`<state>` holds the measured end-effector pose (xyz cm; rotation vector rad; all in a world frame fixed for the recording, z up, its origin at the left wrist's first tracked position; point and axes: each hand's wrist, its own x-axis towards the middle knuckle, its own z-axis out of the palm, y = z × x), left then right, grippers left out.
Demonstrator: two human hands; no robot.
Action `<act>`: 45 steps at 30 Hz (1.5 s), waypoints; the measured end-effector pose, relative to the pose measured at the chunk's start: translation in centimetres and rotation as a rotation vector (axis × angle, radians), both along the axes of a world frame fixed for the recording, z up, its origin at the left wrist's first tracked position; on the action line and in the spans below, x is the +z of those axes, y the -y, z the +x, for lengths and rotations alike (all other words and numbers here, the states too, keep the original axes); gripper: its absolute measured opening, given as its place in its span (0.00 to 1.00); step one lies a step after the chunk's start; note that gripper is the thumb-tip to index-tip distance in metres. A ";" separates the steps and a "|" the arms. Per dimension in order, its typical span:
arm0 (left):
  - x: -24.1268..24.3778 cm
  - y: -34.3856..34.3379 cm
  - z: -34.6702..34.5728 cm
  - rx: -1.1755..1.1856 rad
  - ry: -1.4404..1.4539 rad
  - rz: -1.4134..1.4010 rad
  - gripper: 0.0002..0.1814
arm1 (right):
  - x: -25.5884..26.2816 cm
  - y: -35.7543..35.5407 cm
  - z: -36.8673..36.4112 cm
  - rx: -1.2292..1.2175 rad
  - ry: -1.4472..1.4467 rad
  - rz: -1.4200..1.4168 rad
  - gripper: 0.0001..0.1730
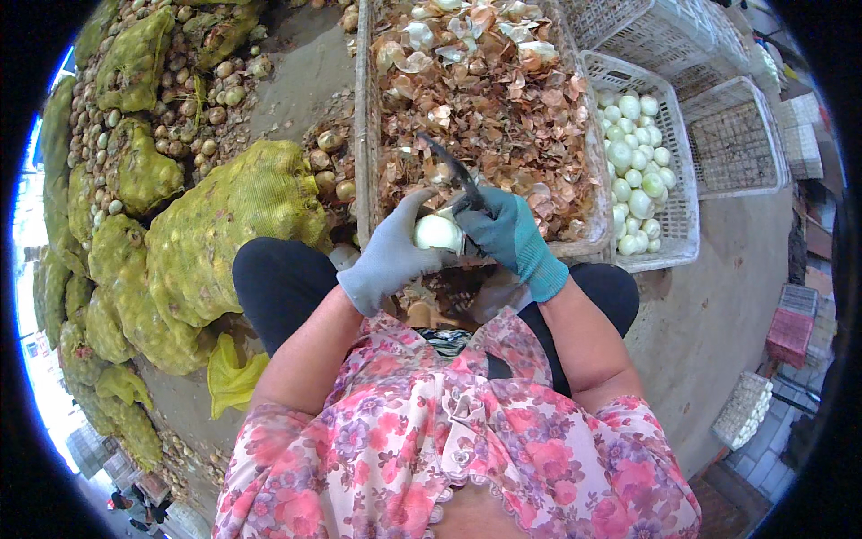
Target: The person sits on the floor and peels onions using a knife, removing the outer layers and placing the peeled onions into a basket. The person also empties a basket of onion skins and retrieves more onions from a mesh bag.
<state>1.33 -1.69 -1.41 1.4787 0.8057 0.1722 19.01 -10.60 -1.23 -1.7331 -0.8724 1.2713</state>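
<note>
My left hand [396, 252], in a pale grey knit glove, holds a partly peeled white onion [438, 234] over the near edge of a wide crate [364, 135]. My right hand [506, 232], in a teal glove with a darker palm, grips a dark knife [452, 162], its blade pointing up and left over the crate. The fingers of the right hand touch the onion's right side. Brown and orange onion skins [485, 114] fill the crate. On the right, peeled white onions [633, 162] lie in a white plastic basket [680, 222].
Bulging yellow-green mesh sacks of onions [229, 229] crowd the left, with loose unpeeled onions [225, 94] among them. Another plastic crate [737, 135] stands beyond the basket, near stacked crates [673, 34]. A yellow mesh bag [232, 377] lies on the floor beside my left knee.
</note>
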 end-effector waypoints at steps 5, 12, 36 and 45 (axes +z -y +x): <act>0.0 -0.5 -0.4 0.181 0.132 -0.057 0.44 | 0.4 0.7 -0.5 -0.165 -0.010 0.150 0.12; -2.0 2.5 -0.4 0.276 0.107 0.057 0.40 | 0.3 0.6 -2.1 0.004 0.680 0.442 0.13; -0.7 1.6 -1.2 0.264 0.235 -0.377 0.41 | -4.2 0.6 1.5 -0.172 0.318 0.143 0.11; -0.8 0.5 -0.6 0.296 0.509 -0.802 0.39 | -1.4 0.1 5.1 -0.231 0.658 0.079 0.21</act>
